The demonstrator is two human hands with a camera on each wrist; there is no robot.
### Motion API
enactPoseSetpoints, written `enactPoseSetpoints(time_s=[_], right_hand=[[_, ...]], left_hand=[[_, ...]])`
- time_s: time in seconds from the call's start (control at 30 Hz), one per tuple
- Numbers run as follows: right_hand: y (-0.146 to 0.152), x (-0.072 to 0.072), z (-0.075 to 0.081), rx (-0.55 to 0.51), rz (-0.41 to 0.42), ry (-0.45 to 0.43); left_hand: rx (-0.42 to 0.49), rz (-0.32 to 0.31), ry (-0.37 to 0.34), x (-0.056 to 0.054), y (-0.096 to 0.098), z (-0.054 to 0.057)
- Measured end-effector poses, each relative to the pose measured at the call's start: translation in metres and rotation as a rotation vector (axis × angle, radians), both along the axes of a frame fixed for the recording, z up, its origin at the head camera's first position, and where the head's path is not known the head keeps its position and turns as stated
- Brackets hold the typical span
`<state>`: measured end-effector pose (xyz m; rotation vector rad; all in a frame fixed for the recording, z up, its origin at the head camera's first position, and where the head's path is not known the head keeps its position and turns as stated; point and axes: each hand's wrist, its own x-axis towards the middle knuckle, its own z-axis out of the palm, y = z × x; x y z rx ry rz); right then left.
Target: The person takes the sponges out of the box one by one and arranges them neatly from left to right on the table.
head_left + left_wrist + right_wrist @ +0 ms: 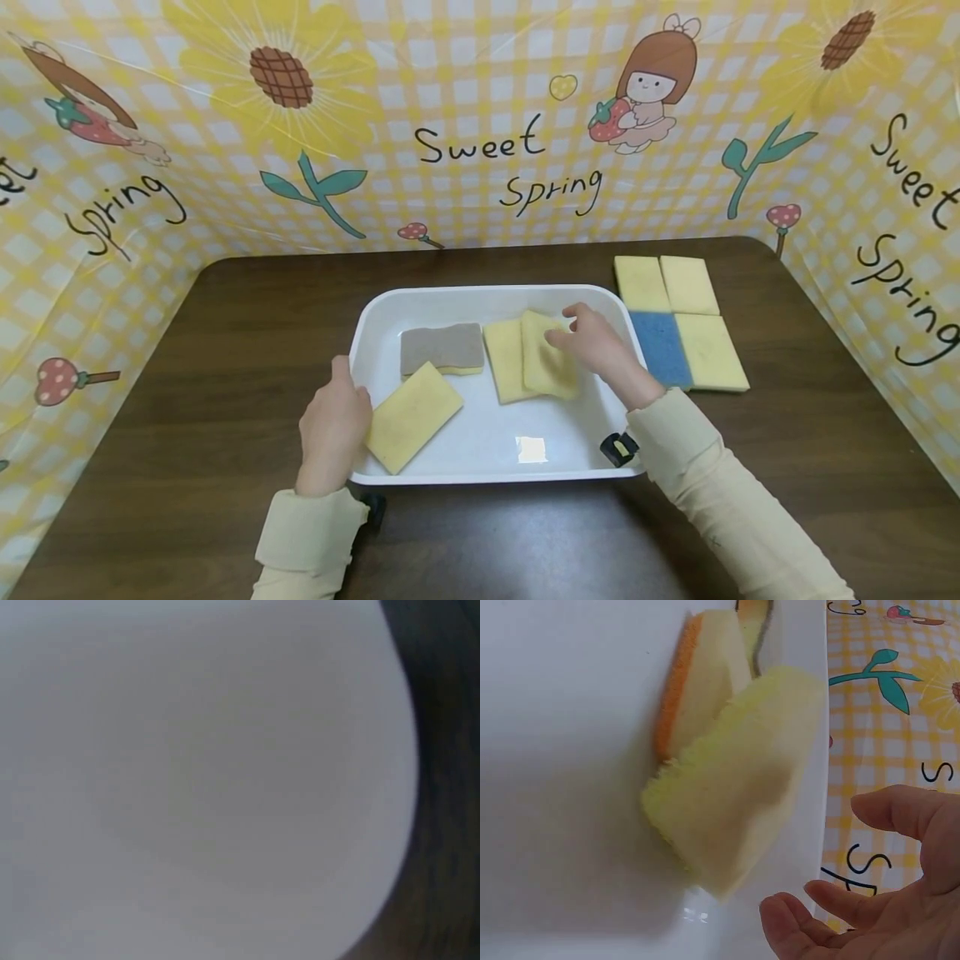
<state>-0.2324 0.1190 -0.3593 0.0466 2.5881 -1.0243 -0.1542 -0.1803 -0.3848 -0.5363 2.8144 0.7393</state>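
A white plastic tray [480, 442] holds several sponges. At its left side my left hand [333, 425] grips the rim. The left wrist view shows mostly the blurred white tray wall [225, 780]. Over the tray's right part, my right hand [596, 342] has its thumb and fingers spread, with a gap to the nearest yellow sponge [735, 780] in the right wrist view. That sponge leans across another yellow sponge [504, 362], whose orange scouring layer [679, 682] shows from the side. Left of them lie a grey-topped sponge [442, 348] and a tilted yellow sponge [415, 418].
Right of the tray, several sponges lie edge to edge on the dark wooden table [247, 350], among them a blue-topped sponge [662, 350] and a yellow sponge [711, 352]. A yellow checked cloth [480, 75] with printed flowers stands around the table's back and sides.
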Motion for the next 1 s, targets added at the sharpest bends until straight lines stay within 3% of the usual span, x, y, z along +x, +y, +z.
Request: enactPoseSetpoints(time_s=[0.1,0.33,0.67,1.0], right_hand=[[-0.001,0.000,-0.005,0.000,0.001,-0.042],[-0.004,0.003,-0.007,0.015,-0.002,-0.050],[-0.008,0.002,-0.011,0.112,0.017,-0.115],[-0.009,0.003,-0.015,0.092,0.048,-0.099]], left_hand=[[0.000,-0.002,0.002,0.000,0.001,0.000],[0.002,-0.002,0.007,-0.001,0.000,-0.001],[-0.001,-0.006,0.009,-0.001,-0.001,-0.002],[0.000,0.002,0.007,-0.001,-0.001,-0.002]])
